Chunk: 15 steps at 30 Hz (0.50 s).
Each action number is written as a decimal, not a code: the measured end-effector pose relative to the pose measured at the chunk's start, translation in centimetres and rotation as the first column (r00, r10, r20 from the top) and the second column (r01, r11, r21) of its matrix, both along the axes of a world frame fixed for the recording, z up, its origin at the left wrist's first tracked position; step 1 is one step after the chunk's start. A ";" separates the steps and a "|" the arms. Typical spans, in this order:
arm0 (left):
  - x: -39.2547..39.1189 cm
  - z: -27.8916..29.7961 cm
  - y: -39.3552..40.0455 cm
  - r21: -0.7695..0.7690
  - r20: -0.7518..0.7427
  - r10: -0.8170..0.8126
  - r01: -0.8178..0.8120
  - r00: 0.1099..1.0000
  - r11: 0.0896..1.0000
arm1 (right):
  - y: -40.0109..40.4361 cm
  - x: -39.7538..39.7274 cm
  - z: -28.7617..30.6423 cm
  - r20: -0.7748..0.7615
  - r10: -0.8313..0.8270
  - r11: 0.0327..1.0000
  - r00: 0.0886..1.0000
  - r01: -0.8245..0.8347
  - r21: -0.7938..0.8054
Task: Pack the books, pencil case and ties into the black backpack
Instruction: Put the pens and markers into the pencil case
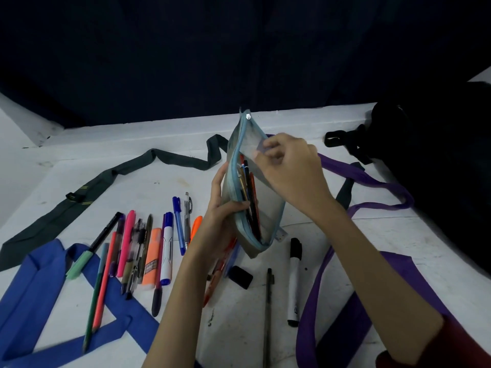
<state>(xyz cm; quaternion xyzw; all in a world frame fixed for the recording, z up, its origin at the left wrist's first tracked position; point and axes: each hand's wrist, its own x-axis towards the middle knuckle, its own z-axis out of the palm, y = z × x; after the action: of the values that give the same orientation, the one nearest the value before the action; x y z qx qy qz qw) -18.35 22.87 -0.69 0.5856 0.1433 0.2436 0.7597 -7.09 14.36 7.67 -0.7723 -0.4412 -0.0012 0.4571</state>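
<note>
Pencil case (247, 181) upright, zip-pull uppermost

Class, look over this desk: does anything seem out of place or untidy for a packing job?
Yes. Many pens and markers lie loose on the white table, outside the open pencil case held up by both hands. The green tie, blue tie and purple tie sprawl unfolded. The black backpack sits at the right edge.

Pencil case (255, 192) held upright above table (358, 235), pens inside; row of pens and markers (148, 251) lying left of it, ties (53, 282) further left, backpack (438, 160) far right, marker (294, 280) just below
</note>
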 end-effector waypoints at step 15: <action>-3.0 1.4 0.9 -0.024 0.028 0.102 -0.102 0.994 0.995 | -6.1 0.8 -7.4 0.163 0.053 0.727 0.985 0.074 -0.682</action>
<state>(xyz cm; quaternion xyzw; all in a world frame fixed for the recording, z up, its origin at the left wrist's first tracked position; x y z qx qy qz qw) -21.30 23.75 0.69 0.5654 0.1646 0.2891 0.7547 -6.26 8.25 0.25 -0.8858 -0.4436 0.0930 0.1000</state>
